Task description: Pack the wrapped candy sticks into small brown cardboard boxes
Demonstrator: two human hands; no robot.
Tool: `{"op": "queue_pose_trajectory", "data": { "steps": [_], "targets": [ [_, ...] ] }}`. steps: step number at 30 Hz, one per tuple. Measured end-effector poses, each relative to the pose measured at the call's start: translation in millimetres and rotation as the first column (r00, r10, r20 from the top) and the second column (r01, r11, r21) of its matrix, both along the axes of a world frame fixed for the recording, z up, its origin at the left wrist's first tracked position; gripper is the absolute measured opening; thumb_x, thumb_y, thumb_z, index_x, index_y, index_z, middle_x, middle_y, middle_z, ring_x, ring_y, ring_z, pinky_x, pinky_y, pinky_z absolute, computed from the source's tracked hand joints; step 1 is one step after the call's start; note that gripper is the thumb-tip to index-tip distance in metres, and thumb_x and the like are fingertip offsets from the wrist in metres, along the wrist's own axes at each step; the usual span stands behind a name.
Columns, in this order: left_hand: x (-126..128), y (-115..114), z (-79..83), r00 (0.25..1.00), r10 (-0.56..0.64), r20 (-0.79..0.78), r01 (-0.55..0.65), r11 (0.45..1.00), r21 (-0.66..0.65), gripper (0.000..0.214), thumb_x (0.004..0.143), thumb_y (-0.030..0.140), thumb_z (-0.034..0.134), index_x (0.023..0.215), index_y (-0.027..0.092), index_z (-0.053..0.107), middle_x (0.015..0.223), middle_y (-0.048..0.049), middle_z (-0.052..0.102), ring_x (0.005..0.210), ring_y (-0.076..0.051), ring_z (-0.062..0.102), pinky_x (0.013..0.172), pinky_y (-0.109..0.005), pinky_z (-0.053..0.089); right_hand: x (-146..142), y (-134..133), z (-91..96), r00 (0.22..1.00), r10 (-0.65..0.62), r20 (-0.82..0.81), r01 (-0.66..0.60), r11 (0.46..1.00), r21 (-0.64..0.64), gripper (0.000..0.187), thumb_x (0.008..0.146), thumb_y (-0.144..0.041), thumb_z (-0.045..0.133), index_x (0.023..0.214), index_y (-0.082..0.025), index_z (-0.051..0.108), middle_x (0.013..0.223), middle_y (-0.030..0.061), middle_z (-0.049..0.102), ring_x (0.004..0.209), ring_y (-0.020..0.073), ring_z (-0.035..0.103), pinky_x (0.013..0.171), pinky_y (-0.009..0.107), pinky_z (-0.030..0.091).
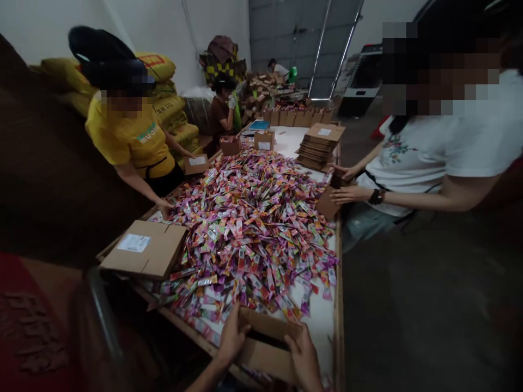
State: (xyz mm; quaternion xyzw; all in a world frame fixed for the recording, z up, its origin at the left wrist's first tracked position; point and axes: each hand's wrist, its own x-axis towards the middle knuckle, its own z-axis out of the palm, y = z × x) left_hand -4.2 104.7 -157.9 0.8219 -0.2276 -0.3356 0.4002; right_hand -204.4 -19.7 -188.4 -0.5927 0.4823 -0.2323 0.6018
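Both my hands hold a small open cardboard box (265, 356) at the near end of the table. My left hand (232, 337) grips its left side, thumb over the rim. On the right side, my right hand (304, 354) is wrapped round the wall with the thumb at the opening. The inside of the box looks dark, and I cannot make out its bottom. Just beyond it spreads a large heap of small wrapped packets (253, 218) in purple, pink, orange and green. A few packets lie close to the box on the white tabletop (327, 316).
Flattened cartons (163, 247) lie stacked at the table's left edge, others (321, 144) at the far right. A co-worker in yellow (131, 136) reaches into the heap; one in white (433, 147) holds a carton (329, 201). Filled boxes (294, 117) line the far end.
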Motion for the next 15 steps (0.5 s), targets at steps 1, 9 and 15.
{"op": "queue_pose_trajectory", "data": {
  "steps": [1,9,15],
  "targets": [
    [0,1,-4.0,1.000,-0.009,0.019,0.009,1.000,0.013,0.083,0.063,0.029,0.055,0.139,0.003,0.036,0.148,-0.0224,0.036,0.142,-0.030,0.028,0.119,-0.038,0.019,-2,0,0.0,0.999,0.022,0.026,-0.022,0.999,0.025,0.056,0.069,-0.057,0.063,0.110,-0.021,0.051,0.119,0.0152,0.061,0.114,0.0326,0.056,0.103,0.047,0.041],
    [3,3,2.8,0.944,-0.241,0.226,0.255,0.966,-0.032,0.055,0.077,0.027,0.050,0.128,0.008,0.045,0.130,-0.0208,0.052,0.126,-0.030,0.047,0.109,-0.046,0.036,-7,-5,-3.2,0.999,0.039,0.021,-0.040,0.997,0.059,0.055,0.063,-0.043,0.064,0.110,-0.019,0.047,0.116,0.0148,0.061,0.111,0.0303,0.057,0.102,0.045,0.042],
    [-4,-13,58.1,0.371,-0.794,0.482,0.774,0.551,0.312,0.074,0.082,0.048,0.059,0.149,0.035,0.029,0.159,-0.0179,0.005,0.144,-0.046,0.004,0.107,-0.076,0.007,-3,-14,-9.6,0.989,0.092,0.118,-0.106,0.987,0.122,0.056,0.068,-0.051,0.064,0.113,-0.020,0.049,0.124,0.0157,0.060,0.117,0.0302,0.057,0.103,0.043,0.043]
  ]
}}
